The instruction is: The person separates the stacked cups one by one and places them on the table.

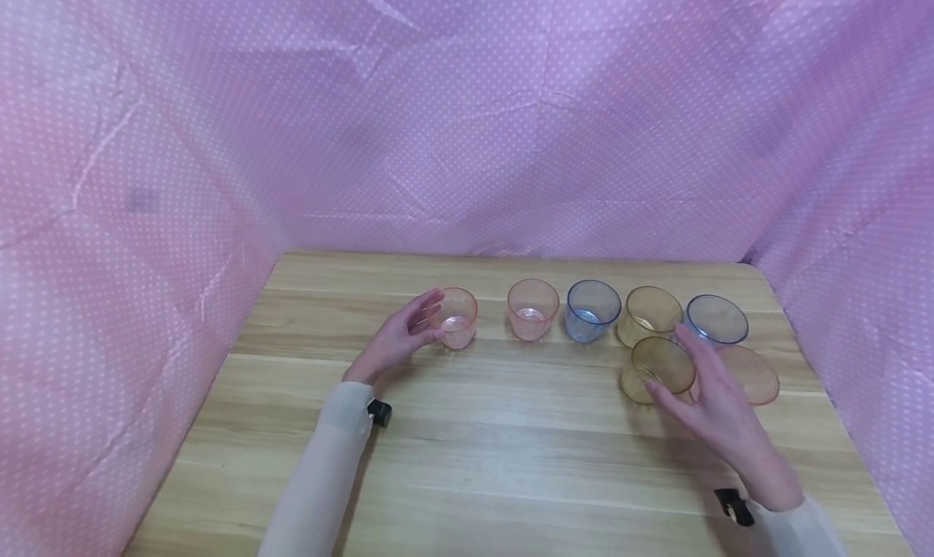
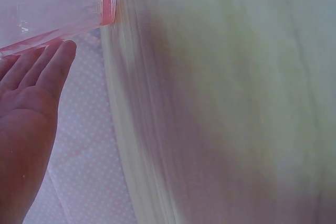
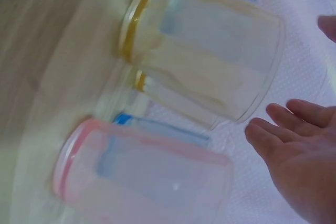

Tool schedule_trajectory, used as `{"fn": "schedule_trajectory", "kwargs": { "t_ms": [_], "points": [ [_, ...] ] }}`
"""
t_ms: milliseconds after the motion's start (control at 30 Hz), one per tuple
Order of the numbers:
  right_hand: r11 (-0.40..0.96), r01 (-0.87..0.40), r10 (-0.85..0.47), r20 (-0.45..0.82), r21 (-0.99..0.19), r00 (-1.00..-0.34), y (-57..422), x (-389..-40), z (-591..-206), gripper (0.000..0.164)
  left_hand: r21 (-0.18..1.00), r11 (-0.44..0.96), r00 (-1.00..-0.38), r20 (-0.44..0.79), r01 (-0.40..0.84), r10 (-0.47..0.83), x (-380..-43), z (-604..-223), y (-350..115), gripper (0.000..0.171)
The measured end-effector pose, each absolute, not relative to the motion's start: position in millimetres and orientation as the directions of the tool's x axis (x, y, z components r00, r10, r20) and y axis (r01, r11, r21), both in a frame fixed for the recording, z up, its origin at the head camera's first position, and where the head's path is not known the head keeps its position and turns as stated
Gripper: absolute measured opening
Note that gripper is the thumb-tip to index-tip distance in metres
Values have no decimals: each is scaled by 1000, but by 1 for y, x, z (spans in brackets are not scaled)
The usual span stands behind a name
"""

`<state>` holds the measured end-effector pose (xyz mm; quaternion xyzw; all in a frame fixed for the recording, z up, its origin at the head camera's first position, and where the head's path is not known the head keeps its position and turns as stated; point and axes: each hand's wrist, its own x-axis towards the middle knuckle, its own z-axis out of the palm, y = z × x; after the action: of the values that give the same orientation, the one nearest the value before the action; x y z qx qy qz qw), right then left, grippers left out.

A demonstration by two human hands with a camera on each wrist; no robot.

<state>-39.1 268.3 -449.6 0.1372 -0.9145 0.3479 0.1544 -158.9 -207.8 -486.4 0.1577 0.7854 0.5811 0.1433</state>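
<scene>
At the left end of the cups, my left hand (image 1: pixel 392 340) is beside a clear pink cup (image 1: pixel 460 320), its thumb and fingers spread at the cup's near side. The left wrist view has the fingers extended, tips right at the wall of this cup (image 2: pixel 47 6). My right hand (image 1: pixel 718 407) hovers around the front amber cup (image 1: pixel 662 366), thumb on one side and fingers on the other. In the right wrist view a gap shows between the fingers (image 3: pixel 262 137) and this amber cup (image 3: pixel 205 45). All the cups stand upright.
Between the hands stand another pink cup (image 1: pixel 533 310), a blue cup (image 1: pixel 593 318) and a second amber cup (image 1: pixel 651 312). At the right are a blue cup (image 1: pixel 718 320) and a pink cup (image 1: pixel 756 374), partly behind my right hand. Pink dotted cloth (image 1: pixel 511 135) surrounds the wooden table (image 1: pixel 496 460).
</scene>
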Motion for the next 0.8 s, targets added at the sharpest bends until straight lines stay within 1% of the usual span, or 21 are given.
{"fn": "schedule_trajectory", "kwargs": {
  "t_ms": [200,300,400,500,600,700,800],
  "points": [
    [705,-384,-110,442,-597,-890,248,-43,-438,86,960,268,-913,-38,79,407,-157,-485,-207,85],
    [699,-411,-128,463,-585,-877,234,-46,-432,86,946,310,-922,-34,95,386,-155,-484,-207,87],
    [661,-473,-165,502,-582,-849,217,-53,-429,84,924,362,-934,-16,123,356,-151,-482,-208,87],
    [598,-555,-205,559,-578,-803,198,-60,-428,79,905,394,-947,30,162,319,-146,-480,-208,83],
    [540,-618,-237,601,-571,-763,178,-68,-429,72,901,387,-960,93,194,266,-141,-479,-209,77],
    [518,-643,-269,607,-564,-748,157,-73,-429,74,900,377,-968,155,220,195,-135,-477,-211,73],
    [520,-644,-304,583,-561,-753,136,-78,-428,79,897,373,-970,203,238,131,-127,-476,-214,68]
  ]
}}
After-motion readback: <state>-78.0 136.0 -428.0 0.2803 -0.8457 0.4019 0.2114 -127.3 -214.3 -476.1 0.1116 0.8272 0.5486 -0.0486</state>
